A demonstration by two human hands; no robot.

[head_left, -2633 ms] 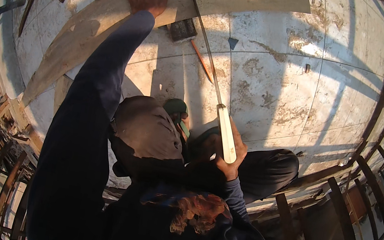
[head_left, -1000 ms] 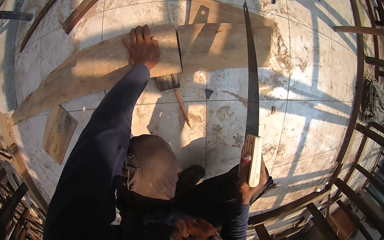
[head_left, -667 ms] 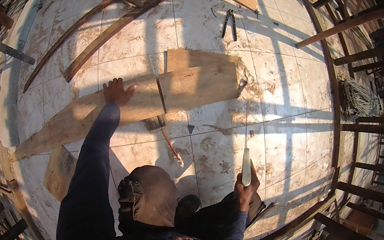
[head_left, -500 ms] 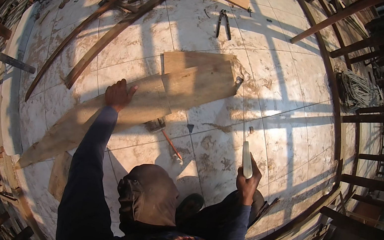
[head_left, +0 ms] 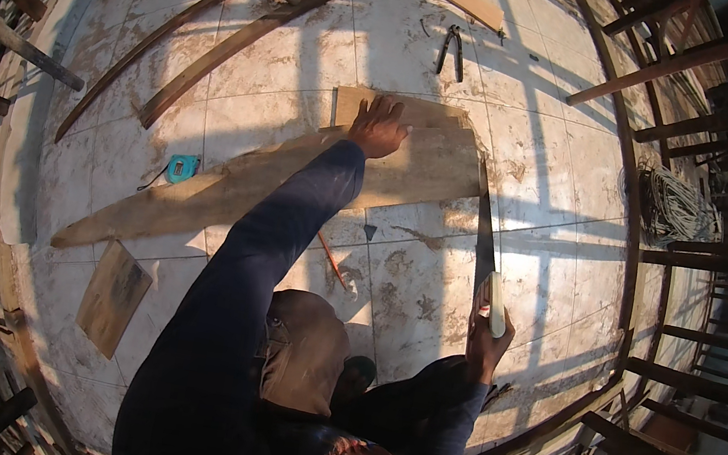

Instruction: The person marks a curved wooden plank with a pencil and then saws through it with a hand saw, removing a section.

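A long pointed plank (head_left: 186, 209) lies slantwise over the tiled floor, overlapping a shorter piece of board (head_left: 351, 104) at its far edge. My left hand (head_left: 380, 127) rests flat on the boards with its fingers stretched out, holding nothing. In my right hand (head_left: 486, 347) is a handsaw (head_left: 485, 232), gripped by its pale handle. The saw's blade points away from me, its tip close to the plank's right end; whether it touches the wood I cannot tell. Beside the plank's left part sits a teal tape measure (head_left: 183, 167).
A thin orange stick-like tool (head_left: 332, 261) lies nearer me, and a small board (head_left: 113, 297) at the left. Farther off are black-handled pincers (head_left: 451, 54) and long curved wooden strips (head_left: 220, 52). Coiled cord (head_left: 683, 209) lies by the timber frame on the right.
My left hand has moved right and away from me along the boards. The saw has turned, its blade now at the plank's right end. The tape measure has come into sight.
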